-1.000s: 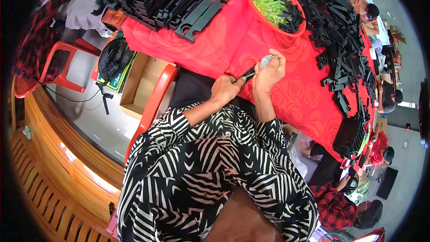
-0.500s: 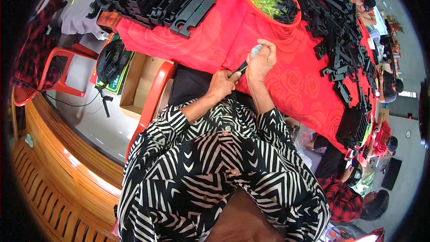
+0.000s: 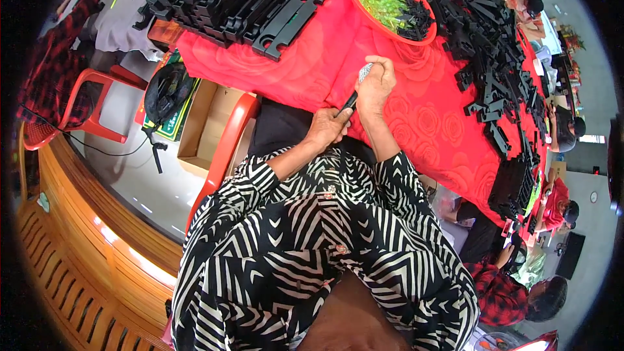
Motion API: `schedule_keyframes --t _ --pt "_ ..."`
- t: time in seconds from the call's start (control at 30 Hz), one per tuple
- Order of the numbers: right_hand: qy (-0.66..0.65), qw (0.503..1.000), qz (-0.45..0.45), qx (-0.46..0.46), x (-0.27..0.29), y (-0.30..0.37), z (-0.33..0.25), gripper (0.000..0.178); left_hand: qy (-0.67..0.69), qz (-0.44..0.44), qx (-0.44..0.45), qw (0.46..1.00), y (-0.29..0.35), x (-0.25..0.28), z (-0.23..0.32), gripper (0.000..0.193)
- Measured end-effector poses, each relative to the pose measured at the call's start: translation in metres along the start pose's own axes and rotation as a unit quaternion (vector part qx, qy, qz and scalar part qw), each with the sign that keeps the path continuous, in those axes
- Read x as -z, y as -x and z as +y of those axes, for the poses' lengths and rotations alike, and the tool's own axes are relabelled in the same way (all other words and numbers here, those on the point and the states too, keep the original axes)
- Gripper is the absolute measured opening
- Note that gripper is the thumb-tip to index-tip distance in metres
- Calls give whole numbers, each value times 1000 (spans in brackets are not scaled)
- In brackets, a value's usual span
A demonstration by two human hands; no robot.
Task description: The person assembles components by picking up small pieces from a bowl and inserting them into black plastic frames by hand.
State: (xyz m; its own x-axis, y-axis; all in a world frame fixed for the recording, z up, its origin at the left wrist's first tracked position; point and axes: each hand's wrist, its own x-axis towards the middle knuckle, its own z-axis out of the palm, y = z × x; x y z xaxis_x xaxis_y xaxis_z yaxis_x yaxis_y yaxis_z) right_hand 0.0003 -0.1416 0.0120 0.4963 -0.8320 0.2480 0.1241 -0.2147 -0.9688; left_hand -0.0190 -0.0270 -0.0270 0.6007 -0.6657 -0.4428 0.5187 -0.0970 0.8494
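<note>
Near the table's front edge, my left hand (image 3: pixel 327 129) is closed around the lower end of a narrow black plastic part (image 3: pixel 350 102). My right hand (image 3: pixel 377 86) is closed at its upper end, fingers curled round a rounded, silvery, rough-textured thing (image 3: pixel 365 72). Whether the silvery thing is joined to the black part is hidden by my fingers. Beyond my hands stands a red bowl (image 3: pixel 416 43) with yellow-green translucent pieces (image 3: pixel 377 0) and small black pieces (image 3: pixel 418 16).
Black slotted plastic frames (image 3: pixel 286 23) stand in rows at the far left on the red tablecloth (image 3: pixel 429 127). A large heap of black parts (image 3: pixel 487 58) spreads along the right. A red chair (image 3: pixel 231 136) and an open cardboard box (image 3: pixel 207 120) are at my left. Other people sit around.
My right hand has shifted slightly left and turned a little on the silvery thing. My left hand keeps its grip. The whole view has moved a little.
</note>
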Motion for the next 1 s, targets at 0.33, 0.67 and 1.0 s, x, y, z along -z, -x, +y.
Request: schedule_keyframes --t 0.33,0.67,1.0 --pt "-92 994 39 -49 -3 6 -30 17 -40 44 -47 997 -1 -2 1 42" --pt "43 996 -8 75 -2 2 5 18 -24 43 -25 998 5 -2 5 40" --pt "144 975 -18 167 -8 8 -14 15 -178 109 -79 975 5 -5 0 41"
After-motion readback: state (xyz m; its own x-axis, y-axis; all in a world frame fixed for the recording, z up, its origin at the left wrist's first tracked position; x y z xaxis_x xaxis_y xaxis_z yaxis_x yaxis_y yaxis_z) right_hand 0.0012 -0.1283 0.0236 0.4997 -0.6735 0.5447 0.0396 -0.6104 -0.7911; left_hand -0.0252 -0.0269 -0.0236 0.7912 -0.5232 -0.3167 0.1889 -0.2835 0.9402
